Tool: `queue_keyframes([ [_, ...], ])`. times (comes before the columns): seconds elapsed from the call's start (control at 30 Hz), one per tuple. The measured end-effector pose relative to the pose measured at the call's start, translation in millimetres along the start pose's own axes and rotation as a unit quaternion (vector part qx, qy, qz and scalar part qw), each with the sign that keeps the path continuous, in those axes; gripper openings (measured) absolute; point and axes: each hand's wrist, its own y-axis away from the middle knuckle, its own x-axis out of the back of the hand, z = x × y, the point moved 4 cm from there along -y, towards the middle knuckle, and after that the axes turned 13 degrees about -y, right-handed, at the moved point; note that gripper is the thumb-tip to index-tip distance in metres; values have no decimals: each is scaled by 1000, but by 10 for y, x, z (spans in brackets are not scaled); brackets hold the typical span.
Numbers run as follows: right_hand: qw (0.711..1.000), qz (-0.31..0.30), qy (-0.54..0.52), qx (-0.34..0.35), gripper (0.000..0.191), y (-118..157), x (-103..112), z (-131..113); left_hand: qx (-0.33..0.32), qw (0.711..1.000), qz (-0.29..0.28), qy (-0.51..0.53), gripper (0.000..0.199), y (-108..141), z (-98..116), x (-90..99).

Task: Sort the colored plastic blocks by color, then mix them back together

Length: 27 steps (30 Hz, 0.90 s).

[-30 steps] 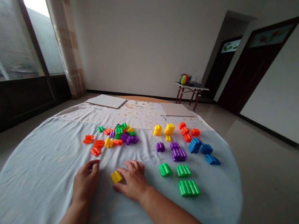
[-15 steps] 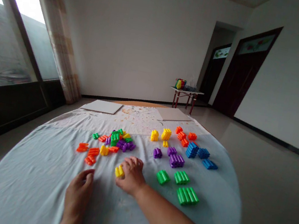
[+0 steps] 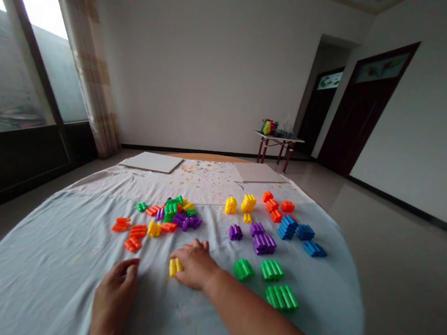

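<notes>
My right hand (image 3: 195,264) is low over the cloth, its thumb and forefinger pinching a yellow plastic building block (image 3: 175,267) with ridged tubes. To the left, my left hand (image 3: 116,287) rests on the tablecloth with its fingers curled in and the thumb against them. Nothing shows in it. Beyond the hands lies a mixed heap of blocks, with green blocks (image 3: 171,209) and purple blocks (image 3: 186,220) among it. Nearer are loose orange blocks (image 3: 138,231) and a yellow block (image 3: 154,228).
Groups by colour stand on the right: green blocks (image 3: 282,297), purple blocks (image 3: 264,244), blue blocks (image 3: 288,227), orange blocks (image 3: 272,206) and yellow blocks (image 3: 249,203). Two flat boards, a left board (image 3: 153,162) and a right board (image 3: 259,173), lie at the far end of the tablecloth (image 3: 41,257).
My right hand has shifted slightly nearer and left with the yellow block, which now sits a little lower in view. My left hand is nearly still. The view has tilted slightly.
</notes>
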Motion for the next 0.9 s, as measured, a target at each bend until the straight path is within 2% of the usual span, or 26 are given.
queue_keyframes([
  [0.1, 996, 75, -39, 26, 43, 12, 400, 91, -1, 1000, -3, -5, 36, -1, 5, 18],
  [0.17, 989, 134, -61, 20, 43, 44, 765, 286, -1, 1000, -9, -12, 39, -7, -9, 14],
  [0.23, 981, 184, -56, -33, 44, 87, 1130, 599, 7, 1000, -20, -20, 42, -21, -32, -6],
  [0.3, 971, 204, -18, -127, 45, 134, 1423, 981, 14, 999, -31, -27, 43, -41, -55, -34],
  [0.4, 960, 200, 9, -196, 44, 167, 1663, 1483, 17, 999, -41, -25, 44, -73, -75, -73],
  [0.47, 956, 185, 19, -228, 40, 161, 1690, 1747, 22, 998, -45, -25, 43, -87, -80, -85],
  [0.6, 949, 133, 35, -283, 30, 105, 1569, 2096, 35, 998, -45, -29, 44, -82, -69, -64],
  [0.77, 935, 93, 43, -338, 30, 47, 1429, 2325, 42, 998, -38, -33, 45, -86, -82, -59],
  [0.9, 935, 75, 25, -347, 30, 23, 1374, 2432, 35, 998, -33, -37, 45, -127, -146, -108],
])
